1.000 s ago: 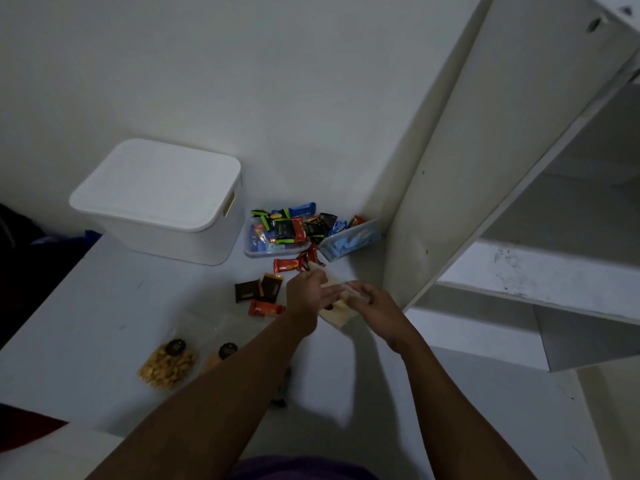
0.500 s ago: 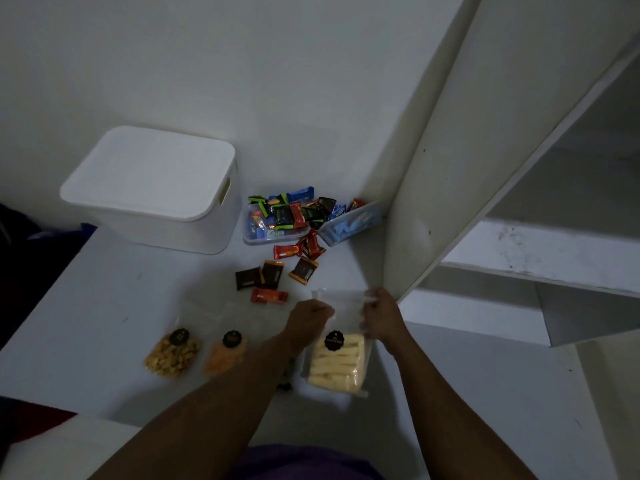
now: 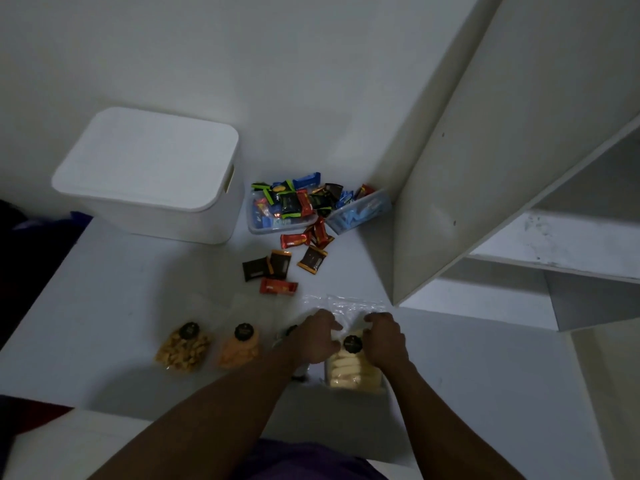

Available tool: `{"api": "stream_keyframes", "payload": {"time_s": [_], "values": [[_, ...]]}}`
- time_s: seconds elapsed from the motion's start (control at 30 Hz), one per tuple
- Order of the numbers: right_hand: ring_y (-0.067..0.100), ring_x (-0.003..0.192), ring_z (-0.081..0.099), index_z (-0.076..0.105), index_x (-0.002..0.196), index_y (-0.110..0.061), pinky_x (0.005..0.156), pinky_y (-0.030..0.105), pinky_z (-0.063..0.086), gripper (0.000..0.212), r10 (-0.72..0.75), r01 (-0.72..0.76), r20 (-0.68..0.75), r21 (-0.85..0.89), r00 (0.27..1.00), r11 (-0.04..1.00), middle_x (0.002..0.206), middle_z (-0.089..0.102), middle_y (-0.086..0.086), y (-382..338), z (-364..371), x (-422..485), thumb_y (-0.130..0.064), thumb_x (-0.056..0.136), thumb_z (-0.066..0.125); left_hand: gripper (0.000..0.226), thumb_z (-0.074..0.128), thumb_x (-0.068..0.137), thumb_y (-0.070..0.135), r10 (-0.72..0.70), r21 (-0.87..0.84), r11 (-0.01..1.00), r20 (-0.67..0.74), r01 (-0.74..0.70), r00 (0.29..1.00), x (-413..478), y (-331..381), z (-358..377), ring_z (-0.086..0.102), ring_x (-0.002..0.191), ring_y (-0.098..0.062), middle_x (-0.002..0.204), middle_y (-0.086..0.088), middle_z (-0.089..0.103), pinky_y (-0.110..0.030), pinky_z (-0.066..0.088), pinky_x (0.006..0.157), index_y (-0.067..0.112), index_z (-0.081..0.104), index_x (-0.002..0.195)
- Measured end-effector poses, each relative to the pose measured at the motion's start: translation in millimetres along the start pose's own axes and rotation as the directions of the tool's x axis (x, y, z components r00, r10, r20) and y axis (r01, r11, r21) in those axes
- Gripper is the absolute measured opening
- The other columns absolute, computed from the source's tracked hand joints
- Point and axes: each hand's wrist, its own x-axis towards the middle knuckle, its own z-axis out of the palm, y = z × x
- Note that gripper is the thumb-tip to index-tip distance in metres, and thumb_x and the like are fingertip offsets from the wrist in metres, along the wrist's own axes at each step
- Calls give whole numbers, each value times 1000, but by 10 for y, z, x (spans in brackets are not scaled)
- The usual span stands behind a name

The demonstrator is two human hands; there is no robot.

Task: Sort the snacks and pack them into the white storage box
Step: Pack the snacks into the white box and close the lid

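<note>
The fingers point(image 3: 333, 324) of the left hand point(image 3: 317, 337) are curled down over the clear top of a bag of pale biscuit sticks point(image 3: 349, 374). The fingers point(image 3: 373, 318) of the right hand point(image 3: 384, 339) curl onto the same bag from the other side, so both hands grip it; how tightly cannot be told in this dim light. The bag lies flat on the surface point(image 3: 121, 289) near its front edge, its round black label showing between the two hands. Just to the left, partly under the left wrist, sits another bag too hidden to identify. Beyond it a bag of orange snacks point(image 3: 240, 349) and a bag of nuts point(image 3: 183, 348) continue the row. Farther back, loose wrapped bars point(image 3: 313, 258) are scattered before a clear tray point(image 3: 273, 225) heaped with more, with a second tilted tray point(image 3: 362, 213) beside it. The white storage box point(image 3: 149, 174) stands at the back left with its lid on, well apart from the hands.

The step in hand looks like sorting, lining the bags up side by side. Nothing seems packed yet. The lid must come off before any bag goes in, and that calls for at least one hand free
</note>
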Motion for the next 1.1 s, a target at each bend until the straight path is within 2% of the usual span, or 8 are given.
{"api": "stream_keyframes", "payload": {"time_s": [0.17,0.3,0.37,0.47,0.57,0.7,0.9,1.1], "values": [[30,122,53,55,130,-7,107,43,42,42,-83,88,-70,84,994,993,136,51,13,-460,-9,135,-11,89,63,37,69,88,27,38,-62,996,-304,-59,952,-93,-145,-612,54,113,-11,124,3,55,-20,39,93,17,63,123],[22,88,64,65,95,-17,76,25,51,12,-182,209,-152,192,971,959,104,67,12,-1180,67,313,-9,90,59,27,67,85,32,168,179,981,-589,-75,790,-145,-337,-1450,58,91,-18,102,-2,63,-31,48,78,17,69,107],[16,101,59,63,113,-13,85,23,46,24,-211,248,-157,272,965,930,114,62,4,-1633,140,350,-8,90,60,28,64,85,39,290,356,933,-678,-43,676,-207,-475,-1913,54,93,-22,99,-3,62,-35,41,76,19,69,103],[20,124,50,49,134,-7,104,32,38,48,-242,280,-154,317,958,906,131,53,5,-2294,327,407,-19,91,66,41,60,83,53,387,521,853,-677,36,625,-307,-727,-2572,52,102,-24,110,-2,60,-37,35,81,24,64,112],[23,133,43,35,146,-11,105,30,36,81,-303,343,-163,383,939,858,144,46,8,-2863,502,513,-24,79,79,65,55,77,68,393,611,790,-571,54,721,-314,-1112,-3101,46,127,-29,136,-2,54,-47,30,101,26,57,127],[-1,118,47,36,136,-25,96,8,39,86,-347,409,-218,534,912,740,133,49,-7,-3350,663,607,-11,69,87,88,45,78,80,250,690,723,-316,41,915,-253,-1557,-3501,9,151,-31,162,4,21,-62,4,117,36,27,151],[11,129,51,38,145,-14,105,36,48,90,-352,483,-330,583,876,654,142,53,-1,-3626,810,782,-19,70,87,75,36,87,67,365,751,660,-278,-36,889,-204,-1697,-3556,21,147,-40,161,-2,26,-65,18,114,32,25,153],[-17,122,44,34,137,-37,99,10,43,83,-341,498,-374,511,863,700,134,47,-25,-3642,888,817,-12,74,83,79,11,86,70,369,692,720,-317,-53,874,-244,-1583,-3683,29,144,-39,159,-2,32,-63,23,113,30,29,152]]}}
